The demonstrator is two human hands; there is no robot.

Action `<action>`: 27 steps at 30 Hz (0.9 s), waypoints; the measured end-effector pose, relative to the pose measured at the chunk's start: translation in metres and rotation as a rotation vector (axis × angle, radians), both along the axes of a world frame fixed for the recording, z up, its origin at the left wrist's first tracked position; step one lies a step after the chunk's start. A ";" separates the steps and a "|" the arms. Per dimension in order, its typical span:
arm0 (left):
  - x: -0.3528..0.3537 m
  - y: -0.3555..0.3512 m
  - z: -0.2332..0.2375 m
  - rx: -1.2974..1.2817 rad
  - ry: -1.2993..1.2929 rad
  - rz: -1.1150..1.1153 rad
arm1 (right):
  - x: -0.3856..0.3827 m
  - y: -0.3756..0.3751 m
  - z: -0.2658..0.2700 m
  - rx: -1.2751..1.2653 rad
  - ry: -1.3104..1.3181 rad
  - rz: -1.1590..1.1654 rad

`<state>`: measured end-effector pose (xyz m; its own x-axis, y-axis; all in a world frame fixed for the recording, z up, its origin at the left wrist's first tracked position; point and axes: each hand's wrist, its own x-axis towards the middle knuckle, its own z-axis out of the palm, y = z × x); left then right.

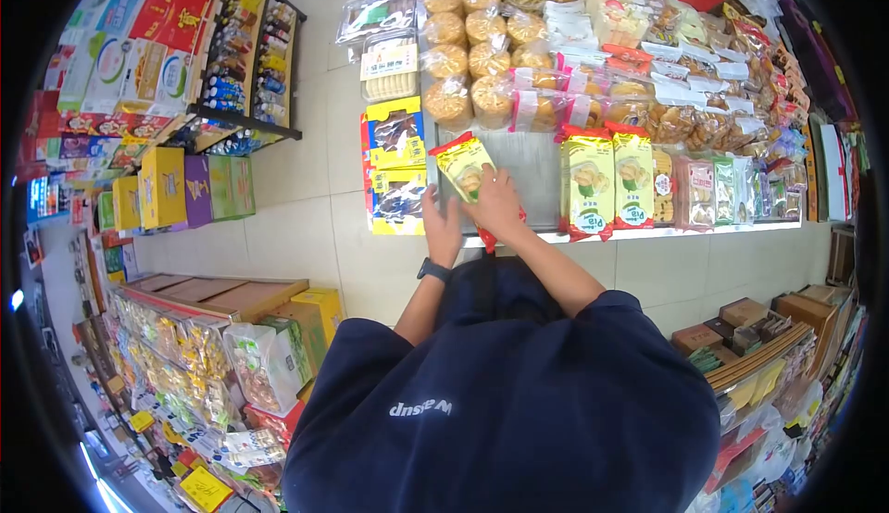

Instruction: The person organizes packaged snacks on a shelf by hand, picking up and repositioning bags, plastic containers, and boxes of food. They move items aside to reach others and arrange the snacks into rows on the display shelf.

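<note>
A yellow-green snack packet with red crimped ends [456, 159] lies tilted over the bare grey strip of the display table [535, 163]. My right hand [496, 204] grips its right side, with the fingers over the printed front. My left hand [442, 224] is at the packet's lower left, its fingers apart; whether they touch the wrapper is hard to tell. To the right stand two similar packets, one yellow-green packet [587, 180] and another yellow-green packet [633, 175], side by side at the table's front edge. The lower end of the held packet is partly hidden by my right hand.
Stacks of round bagged cakes [468, 45] and pink-edged packs [540, 106] stand behind. Yellow-and-blue boxes [396, 170] are at the left edge. Pink and green packs [696, 189] line the right front. Shelves [245, 59] stand across the tiled aisle [306, 156].
</note>
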<state>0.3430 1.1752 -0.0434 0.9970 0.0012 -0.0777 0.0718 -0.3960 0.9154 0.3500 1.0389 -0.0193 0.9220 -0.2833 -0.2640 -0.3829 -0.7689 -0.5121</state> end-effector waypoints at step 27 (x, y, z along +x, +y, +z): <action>0.030 0.017 -0.060 0.452 -0.280 -0.354 | -0.098 -0.176 0.000 -0.520 -0.348 -0.510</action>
<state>0.3726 1.1919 -0.1031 0.9255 -0.3601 0.1173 -0.3519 -0.7032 0.6178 0.2525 0.8633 -0.0188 0.6507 -0.6991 0.2963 -0.6355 -0.7150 -0.2914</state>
